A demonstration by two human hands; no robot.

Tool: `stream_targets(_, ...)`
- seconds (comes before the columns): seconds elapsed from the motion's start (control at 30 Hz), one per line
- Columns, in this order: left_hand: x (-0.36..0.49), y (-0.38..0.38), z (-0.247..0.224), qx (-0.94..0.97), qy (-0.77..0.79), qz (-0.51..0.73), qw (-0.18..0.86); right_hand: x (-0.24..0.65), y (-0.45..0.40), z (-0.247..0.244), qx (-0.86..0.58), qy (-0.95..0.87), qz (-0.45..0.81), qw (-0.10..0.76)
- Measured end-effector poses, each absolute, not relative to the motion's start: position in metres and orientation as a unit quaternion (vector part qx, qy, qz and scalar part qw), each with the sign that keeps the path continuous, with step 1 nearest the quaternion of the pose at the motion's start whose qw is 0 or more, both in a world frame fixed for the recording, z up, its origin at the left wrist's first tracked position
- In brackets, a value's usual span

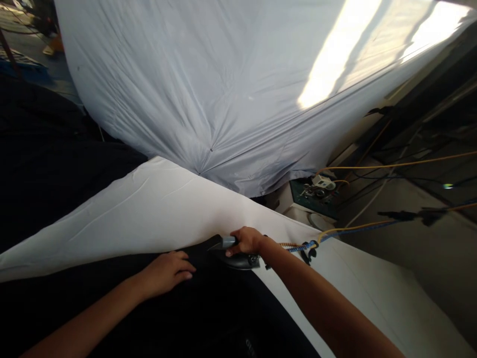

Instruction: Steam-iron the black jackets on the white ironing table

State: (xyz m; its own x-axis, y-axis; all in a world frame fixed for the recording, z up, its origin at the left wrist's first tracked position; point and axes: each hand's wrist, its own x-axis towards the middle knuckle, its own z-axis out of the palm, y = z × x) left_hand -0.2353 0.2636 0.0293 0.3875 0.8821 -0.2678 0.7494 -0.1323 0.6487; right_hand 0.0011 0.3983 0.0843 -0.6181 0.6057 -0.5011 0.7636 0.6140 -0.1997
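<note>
An iron (238, 262) rests on dark fabric (208, 308) close to where the fabric's edge meets a white-covered board (179, 199). My right hand (246, 241) is wrapped around the iron's grey handle. To the left of the iron, my left hand (169, 271) lies on the dark fabric with its fingers apart, holding nothing. An orange and blue cord (298, 247) runs from the iron off to the right. The iron's underside is hidden against the cloth.
Beyond the board hangs a large pale grey cloth (231, 89) with sunlit patches. More dark cloth (55, 164) lies at the left. On the right stand a green-topped stand (315, 199) with a white box (323, 182), and a stretched yellow cable (402, 164).
</note>
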Motion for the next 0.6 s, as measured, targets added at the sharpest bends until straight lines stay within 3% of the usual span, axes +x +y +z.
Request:
stream_targets(0.07, -0.246, 0.263, 0.035, 0.737, 0.559, 0.125, 0.359, -0.002, 0.393, 0.089, 0.37, 0.878, -0.204, 0.223)
stream_targets(0.27, -0.286, 0.237, 0.057, 0.684, 0.693, 0.163, 0.161, -0.008, 0.379, 0.098, 0.33, 0.889, -0.168, 0.268)
stream_targets(0.6, -0.339, 0.2, 0.038, 0.526, 0.826, 0.027, 0.202, -0.04, 0.368, 0.089, 0.372, 0.893, -0.084, 0.237)
